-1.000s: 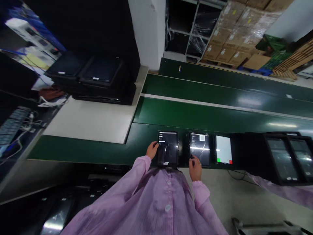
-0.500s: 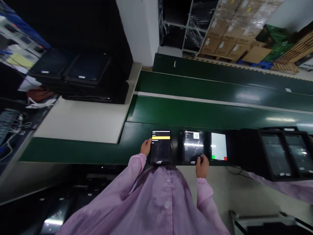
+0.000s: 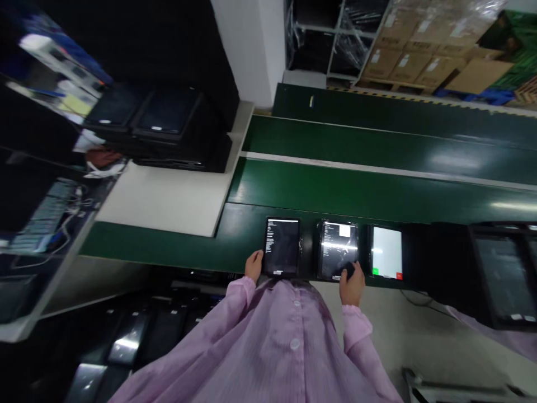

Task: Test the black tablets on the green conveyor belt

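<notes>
My left hand (image 3: 254,266) grips the lower left edge of a black tablet (image 3: 282,252) lying on the green bench. Lines of small white text run down the left side of its dark screen. To its right lies a second tablet (image 3: 333,252), which shows text and a white square code at the top. My right hand (image 3: 352,284) is closed round a small black rounded object (image 3: 347,270) over that tablet's lower right corner; its kind is not clear. Further right, a third tablet (image 3: 386,249) has a bright white screen with a green and a red button.
Black devices (image 3: 168,112) are stacked on a white board (image 3: 163,196) at the left. More dark tablets (image 3: 503,274) stand at the right, beside another person's sleeve (image 3: 490,330). Several devices (image 3: 128,336) lie below the bench at lower left. Cartons (image 3: 406,64) stand at the back.
The left tablet's screen has gone from a menu with a yellow highlighted bar to white text lines. My view has shifted left; both hands keep their places at the tablets.
</notes>
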### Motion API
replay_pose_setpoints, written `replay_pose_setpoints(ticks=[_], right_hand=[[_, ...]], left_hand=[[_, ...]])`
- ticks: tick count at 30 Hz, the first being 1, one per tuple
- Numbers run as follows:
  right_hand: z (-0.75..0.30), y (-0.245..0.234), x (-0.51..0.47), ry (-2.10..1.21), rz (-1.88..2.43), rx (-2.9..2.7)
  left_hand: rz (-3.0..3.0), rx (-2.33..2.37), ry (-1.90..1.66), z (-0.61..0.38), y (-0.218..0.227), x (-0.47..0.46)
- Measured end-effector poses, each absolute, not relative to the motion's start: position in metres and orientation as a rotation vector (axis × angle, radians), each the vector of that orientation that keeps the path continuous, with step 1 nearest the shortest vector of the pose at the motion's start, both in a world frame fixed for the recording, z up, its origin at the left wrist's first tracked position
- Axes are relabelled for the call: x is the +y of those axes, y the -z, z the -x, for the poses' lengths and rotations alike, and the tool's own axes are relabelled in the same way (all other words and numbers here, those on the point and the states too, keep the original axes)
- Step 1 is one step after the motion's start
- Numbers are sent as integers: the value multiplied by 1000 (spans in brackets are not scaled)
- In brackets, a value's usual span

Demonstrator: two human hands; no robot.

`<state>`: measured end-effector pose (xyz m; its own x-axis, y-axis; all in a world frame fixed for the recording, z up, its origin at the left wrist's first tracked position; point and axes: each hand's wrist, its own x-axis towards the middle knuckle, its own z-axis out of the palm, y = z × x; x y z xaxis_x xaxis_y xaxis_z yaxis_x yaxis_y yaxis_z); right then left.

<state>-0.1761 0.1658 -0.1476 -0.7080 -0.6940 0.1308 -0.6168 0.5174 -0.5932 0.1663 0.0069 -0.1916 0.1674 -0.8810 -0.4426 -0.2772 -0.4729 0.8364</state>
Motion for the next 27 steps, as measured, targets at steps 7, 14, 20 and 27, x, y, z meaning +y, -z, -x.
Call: replay_pose_setpoints(ticks=[7,14,20,27], right_hand=[[143,146,160,948,1299,2522],[143,140,150,1015,1295,2477],[141,139,147,1029,1281,2470],[136,144,140,1025,1291,2471]], left_hand=[[-1837,-1132,1282,-166,189,4],[-1819,-1185,1291,-163,191,3],[-1817,-1254,1309,-158,189,-1],[-1800,-1355,1277,-152,182,-47]])
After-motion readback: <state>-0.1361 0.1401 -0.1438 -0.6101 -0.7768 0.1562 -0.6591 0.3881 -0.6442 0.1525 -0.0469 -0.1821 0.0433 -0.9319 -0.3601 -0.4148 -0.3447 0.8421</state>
